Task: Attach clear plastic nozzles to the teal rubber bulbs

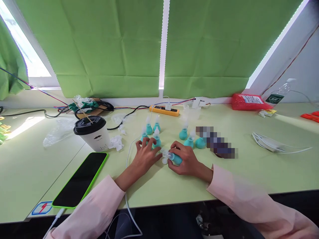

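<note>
My right hand (185, 159) is wrapped round a teal rubber bulb (177, 159) with a clear nozzle (168, 155), which lies on its side and points left. By the nozzle's end sits a small white round piece (164, 161). My left hand (144, 156) is open, its fingers bent and apart. Its thumb and index finger come close to the nozzle tip, and the fingertips hover in front of a standing teal bulb (157, 142); contact cannot be made out. Several similar bulbs stand behind, including one (183, 133) to the right.
Left of my hands are a lidded paper cup (96, 139) and a green-cased phone (81, 181). A white cable (127, 156) runs beside my left hand. A yellow power strip (164, 110), a red package (249, 102) and a plastic bottle (275, 96) lie farther back. A face mask (271, 144) rests right.
</note>
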Available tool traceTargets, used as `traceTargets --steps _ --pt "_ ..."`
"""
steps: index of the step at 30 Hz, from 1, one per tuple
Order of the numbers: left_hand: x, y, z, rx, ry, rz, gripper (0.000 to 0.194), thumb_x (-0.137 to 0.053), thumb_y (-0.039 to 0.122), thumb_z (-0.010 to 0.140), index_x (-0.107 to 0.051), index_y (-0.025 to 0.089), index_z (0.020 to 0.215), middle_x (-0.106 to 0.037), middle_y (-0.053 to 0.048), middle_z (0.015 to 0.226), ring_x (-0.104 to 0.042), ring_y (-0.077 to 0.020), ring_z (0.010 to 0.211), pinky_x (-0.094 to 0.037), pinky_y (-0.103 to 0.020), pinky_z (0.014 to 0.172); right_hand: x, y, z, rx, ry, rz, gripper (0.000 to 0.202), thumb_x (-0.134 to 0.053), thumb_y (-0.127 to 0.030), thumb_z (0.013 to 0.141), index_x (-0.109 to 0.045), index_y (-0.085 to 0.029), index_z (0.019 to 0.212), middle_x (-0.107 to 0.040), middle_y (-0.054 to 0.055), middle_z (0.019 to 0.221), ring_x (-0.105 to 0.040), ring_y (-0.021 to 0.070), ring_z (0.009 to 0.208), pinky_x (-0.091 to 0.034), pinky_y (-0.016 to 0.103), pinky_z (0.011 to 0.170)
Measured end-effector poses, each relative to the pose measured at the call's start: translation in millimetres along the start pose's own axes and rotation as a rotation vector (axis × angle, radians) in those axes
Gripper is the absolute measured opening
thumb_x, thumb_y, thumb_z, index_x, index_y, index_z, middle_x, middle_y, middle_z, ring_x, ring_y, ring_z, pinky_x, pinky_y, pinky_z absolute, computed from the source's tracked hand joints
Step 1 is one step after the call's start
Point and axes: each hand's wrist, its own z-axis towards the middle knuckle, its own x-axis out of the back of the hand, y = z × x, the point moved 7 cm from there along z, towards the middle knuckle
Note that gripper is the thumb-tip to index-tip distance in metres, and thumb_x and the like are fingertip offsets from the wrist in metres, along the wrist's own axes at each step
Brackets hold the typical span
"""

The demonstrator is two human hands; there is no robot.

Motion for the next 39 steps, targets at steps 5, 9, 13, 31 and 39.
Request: traceTargets --steps 5,9,13,31,39 --pt "28.1 3 -2 0.002 0.112 -0.164 0.020 -0.037 0.022 0.080 -0.053 0.017 0.091 -0.051 -0.008 0.093 -0.037 -0.0219 0.090 -0.026 -0.037 0.072 6 0 -1 0.043 0.128 -0.041 0.008 -0.055 -0.024 0.063 -0.057 -0.018 0.067 -0.055 0.002 0.067 -0.048 0.0110 0.056 -0.034 0.023 0.051" --pt "27.1 17 -4 -0.128 0.036 -0.195 0.032 -0.044 0.046 0.073 -0.052 0.015 0.078 -0.051 -0.009 0.089 -0.037 -0.0242 0.088 -0.025 -0.038 0.071 4 -6 -2 0.096 0.111 -0.149 0.007 -0.053 -0.022 0.062 -0.053 -0.017 0.058 -0.053 0.002 0.061 -0.043 0.0120 0.055 -0.030 0.025 0.051" --pt "17.3 29 -6 -0.225 -0.008 -0.115 0.037 -0.040 0.049 0.075 -0.050 0.014 0.070 -0.052 -0.007 0.077 -0.040 -0.0229 0.082 -0.024 -0.036 0.066 1 -17 -4 0.194 0.068 -0.234 0.009 -0.048 -0.022 0.063 -0.050 -0.016 0.057 -0.051 0.003 0.055 -0.040 0.0144 0.056 -0.027 0.028 0.052" --pt "9.5 33 -9 -0.256 -0.045 -0.637 0.031 -0.024 0.033 0.083 -0.029 0.018 0.056 -0.034 -0.001 0.056 -0.031 -0.0143 0.063 -0.032 -0.027 0.057 -9 -30 -2 0.317 -0.094 -0.139 0.010 -0.041 -0.016 0.067 -0.040 -0.018 0.058 -0.045 0.002 0.053 -0.036 0.0144 0.057 -0.028 0.027 0.050" --pt "7.4 29 -8 -0.195 -0.143 -0.869 0.037 -0.015 0.038 0.083 -0.028 0.018 0.055 -0.033 0.000 0.055 -0.032 -0.0134 0.060 -0.033 -0.027 0.056 -10 -33 -3 0.376 -0.171 -0.098 0.010 -0.041 -0.016 0.071 -0.041 -0.017 0.060 -0.047 0.002 0.056 -0.037 0.0143 0.058 -0.030 0.027 0.052"
